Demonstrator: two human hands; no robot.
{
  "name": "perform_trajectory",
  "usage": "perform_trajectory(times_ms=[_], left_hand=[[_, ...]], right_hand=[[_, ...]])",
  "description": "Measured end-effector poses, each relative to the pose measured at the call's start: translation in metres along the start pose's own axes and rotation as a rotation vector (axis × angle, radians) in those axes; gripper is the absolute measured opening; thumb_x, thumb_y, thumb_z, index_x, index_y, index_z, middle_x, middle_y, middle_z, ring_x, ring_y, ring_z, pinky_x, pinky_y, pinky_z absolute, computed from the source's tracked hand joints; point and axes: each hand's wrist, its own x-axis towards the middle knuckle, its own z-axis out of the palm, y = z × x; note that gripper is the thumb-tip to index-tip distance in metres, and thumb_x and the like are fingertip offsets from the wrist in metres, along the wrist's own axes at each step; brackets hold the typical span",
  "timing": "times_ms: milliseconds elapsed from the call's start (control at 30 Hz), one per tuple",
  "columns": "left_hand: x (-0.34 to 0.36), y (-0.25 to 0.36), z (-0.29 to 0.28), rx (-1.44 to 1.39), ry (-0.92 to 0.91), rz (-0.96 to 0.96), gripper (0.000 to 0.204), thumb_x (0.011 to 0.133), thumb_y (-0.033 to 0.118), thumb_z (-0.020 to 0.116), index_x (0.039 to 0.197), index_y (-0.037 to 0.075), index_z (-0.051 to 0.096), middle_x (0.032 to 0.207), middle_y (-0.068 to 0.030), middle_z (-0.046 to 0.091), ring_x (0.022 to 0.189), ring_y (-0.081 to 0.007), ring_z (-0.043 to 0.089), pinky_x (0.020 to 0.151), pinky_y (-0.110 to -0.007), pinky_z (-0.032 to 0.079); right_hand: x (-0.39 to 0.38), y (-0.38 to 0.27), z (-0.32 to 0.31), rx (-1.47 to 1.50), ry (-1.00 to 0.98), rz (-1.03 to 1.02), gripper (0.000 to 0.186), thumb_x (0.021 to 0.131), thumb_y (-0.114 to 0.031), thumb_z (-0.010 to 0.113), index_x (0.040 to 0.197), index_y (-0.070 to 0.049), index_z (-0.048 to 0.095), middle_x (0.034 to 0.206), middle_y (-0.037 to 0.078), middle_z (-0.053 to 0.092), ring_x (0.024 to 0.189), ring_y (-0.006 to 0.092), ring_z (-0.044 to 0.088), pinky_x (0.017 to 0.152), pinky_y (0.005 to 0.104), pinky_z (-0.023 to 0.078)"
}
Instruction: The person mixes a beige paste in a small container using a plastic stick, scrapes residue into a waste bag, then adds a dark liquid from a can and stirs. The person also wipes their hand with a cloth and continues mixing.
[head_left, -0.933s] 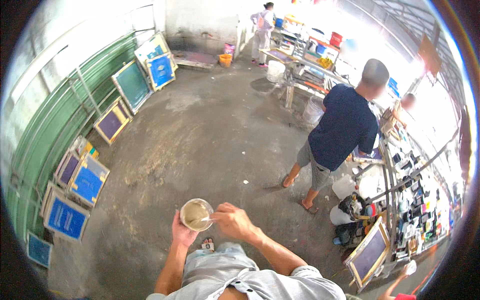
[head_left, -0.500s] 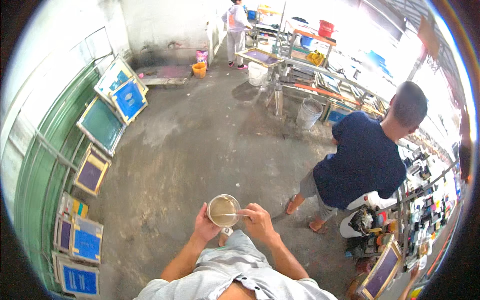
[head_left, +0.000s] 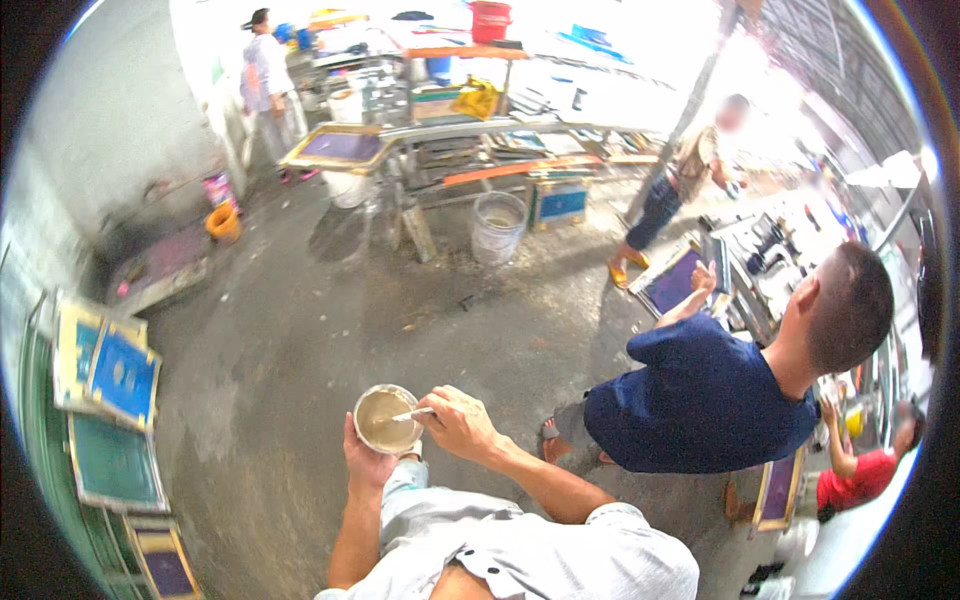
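My left hand [head_left: 367, 464] is wrapped round the side of a round, pale tub [head_left: 357, 420], holding it up in front of my body. A smooth grey-beige paste [head_left: 378, 424] fills part of it. Between the fingers of my right hand [head_left: 458, 424] is a thin whitish stirring stick [head_left: 410, 414], slanting over the rim with its tip in the paste. Its lower end is hidden in the paste, and my right fingers cover the upper end.
Close on my right stands a person in a dark blue shirt [head_left: 700, 400], one arm over a framed screen [head_left: 672, 283]. Ahead are a cluttered rack [head_left: 450, 160] and a white bucket [head_left: 499, 228]. Framed screens [head_left: 118, 462] lean along the left wall. Other people stand farther off.
My view has swung to the right, bringing more of the worktables and people into sight. Both hands still hold the tub and the stick, whose tip now points down-left.
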Motion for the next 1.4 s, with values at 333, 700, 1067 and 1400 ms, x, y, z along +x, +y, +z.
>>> perform_trajectory(times_ms=[333, 700, 1067, 1400], left_hand=[[0.345, -0.019, 0.108, 0.279, -0.119, -0.673, 0.061, 0.105, 0.052, 0.037, 0.141, 0.006, 0.053, 0.143, -0.0150, 0.056, 0.132, -0.0316, 0.054, 0.112, -0.051, 0.043], [0.628, -0.157, 0.191, 0.282, -0.219, -0.782, 0.061, 0.102, 0.055, 0.040, 0.143, 0.011, 0.052, 0.144, -0.0116, 0.056, 0.134, -0.0327, 0.051, 0.111, -0.057, 0.041], [0.858, -0.346, 0.269, 0.337, -0.315, -0.975, 0.062, 0.100, 0.053, 0.044, 0.144, 0.010, 0.049, 0.147, -0.0163, 0.050, 0.133, -0.0402, 0.050, 0.109, -0.060, 0.042], [1.025, -0.538, 0.360, 0.264, -0.138, -1.281, 0.065, 0.099, 0.052, 0.048, 0.146, 0.008, 0.046, 0.146, -0.0275, 0.048, 0.130, -0.0508, 0.049, 0.108, -0.061, 0.042]], right_hand=[[0.119, 0.149, -0.074, -0.162, 0.459, 0.635, 0.021, 0.091, -0.024, 0.067, 0.086, -0.004, 0.068, 0.086, 0.012, 0.067, 0.084, 0.0323, 0.067, 0.073, 0.0431, 0.054], [0.241, 0.401, -0.178, -0.333, 0.622, 0.676, 0.028, 0.095, -0.032, 0.062, 0.083, -0.007, 0.067, 0.076, 0.015, 0.065, 0.075, 0.0351, 0.068, 0.064, 0.0464, 0.053], [0.311, 0.573, -0.319, 0.013, 0.682, 1.117, 0.049, 0.101, -0.042, 0.050, 0.082, -0.001, 0.070, 0.073, 0.023, 0.068, 0.074, 0.0426, 0.069, 0.069, 0.0531, 0.054], [0.322, 0.741, -0.468, -0.070, 0.705, 1.128, 0.069, 0.098, -0.064, 0.046, 0.074, -0.002, 0.066, 0.072, 0.020, 0.067, 0.071, 0.0416, 0.067, 0.067, 0.0514, 0.050]])
